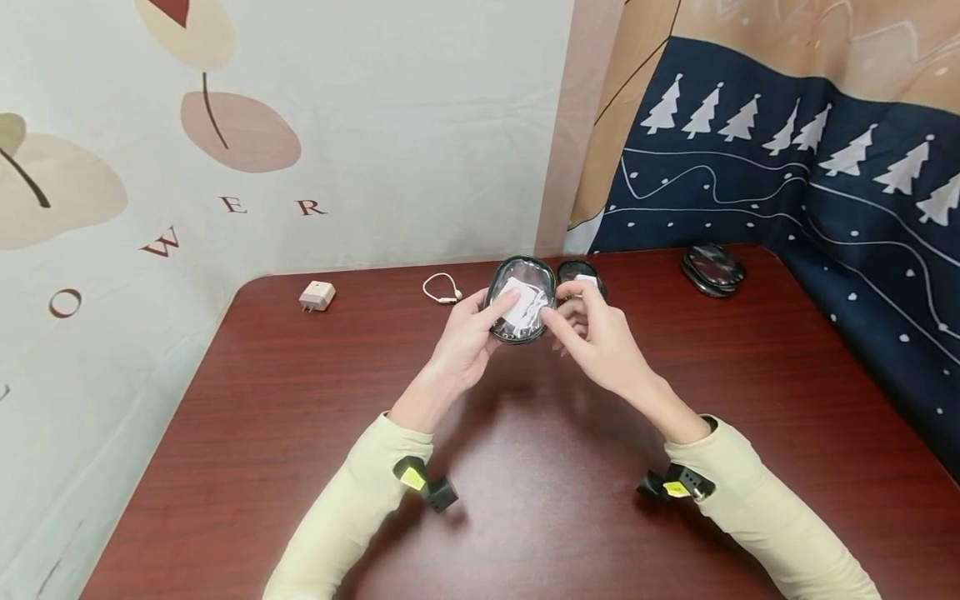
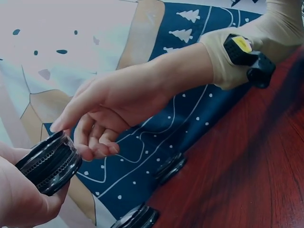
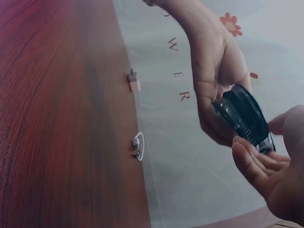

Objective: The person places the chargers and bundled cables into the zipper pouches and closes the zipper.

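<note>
A small oval black-edged zip pouch [image 1: 525,272] with a clear top is held up above the table. White paper or wrapping shows through its cover. My left hand [image 1: 459,343] grips it from the left, thumb on the clear face. On its other side, my right hand [image 1: 603,337] has thumb and fingertips at the zipped edge. In the left wrist view the zip teeth run round the side of the pouch [image 2: 50,164], where the right hand's remaining fingers curl loosely. The right wrist view has the right hand [image 3: 278,178] pinching one end of it.
A second similar pouch [image 1: 576,268] sits behind the right hand, partly hidden. Another black case [image 1: 713,269] lies at the back right. A short white cable [image 1: 442,287] and a white plug adapter [image 1: 317,295] lie along the table's [image 1: 315,433] back edge, before hanging cloth.
</note>
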The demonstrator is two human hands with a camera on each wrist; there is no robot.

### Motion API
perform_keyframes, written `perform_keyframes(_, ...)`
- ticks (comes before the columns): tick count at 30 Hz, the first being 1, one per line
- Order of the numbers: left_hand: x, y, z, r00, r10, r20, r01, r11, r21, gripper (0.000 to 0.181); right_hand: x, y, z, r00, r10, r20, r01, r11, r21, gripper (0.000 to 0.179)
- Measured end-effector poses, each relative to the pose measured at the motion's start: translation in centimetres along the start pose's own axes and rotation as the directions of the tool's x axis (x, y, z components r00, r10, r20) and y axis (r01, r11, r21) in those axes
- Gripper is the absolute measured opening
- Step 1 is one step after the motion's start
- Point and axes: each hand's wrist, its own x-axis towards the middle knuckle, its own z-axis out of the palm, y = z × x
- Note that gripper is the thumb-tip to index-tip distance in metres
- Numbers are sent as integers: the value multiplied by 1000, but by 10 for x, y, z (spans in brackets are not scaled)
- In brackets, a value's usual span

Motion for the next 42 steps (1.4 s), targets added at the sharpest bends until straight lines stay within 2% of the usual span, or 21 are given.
perform_keyframes(5, 3, -3, 8, 999, 25, 26, -27, 996, 84, 27, 0, 4, -5, 992, 117, -44, -114, 992, 50, 30)
perform_keyframes(9, 6, -2, 11, 995, 50, 89, -68, 975, 212, 34, 2, 8, -13, 977, 194, -88, -190, 980, 55, 28)
perform_keyframes(11, 7, -2, 11, 991, 66, 115, -97, 954, 284, 37, 3, 10, -17, 968, 229, -103, -225, 973, 54, 27)
perform_keyframes(14, 7, -1, 12, 987, 104, 121, -144, 913, 383, 42, 5, 11, -24, 955, 276, -104, -273, 961, 45, 28)
perform_keyframes(18, 8, -2, 16, 972, 190, 136, -232, 856, 463, 45, 7, 12, -34, 944, 312, -109, -312, 950, 20, 30)
perform_keyframes(22, 10, -5, 22, 945, 290, 150, -325, 810, 488, 37, 9, 15, -43, 939, 314, -138, -319, 948, -15, 31)
perform_keyframes(26, 15, -11, 29, 926, 347, 150, -374, 785, 494, 29, 10, 24, -50, 943, 287, -169, -304, 949, -82, 29)
perform_keyframes(34, 29, -20, 42, 922, 358, 148, -382, 776, 502, 27, 14, 38, -63, 955, 208, -211, -253, 943, -215, 27)
perform_keyframes(39, 40, -25, 51, 912, 390, 126, -394, 749, 532, 25, 19, 44, -70, 952, 168, -257, -237, 935, -265, 28)
perform_keyframes(42, 47, -28, 58, 906, 409, 113, -399, 732, 552, 24, 21, 46, -73, 941, 180, -288, -260, 927, -270, 29)
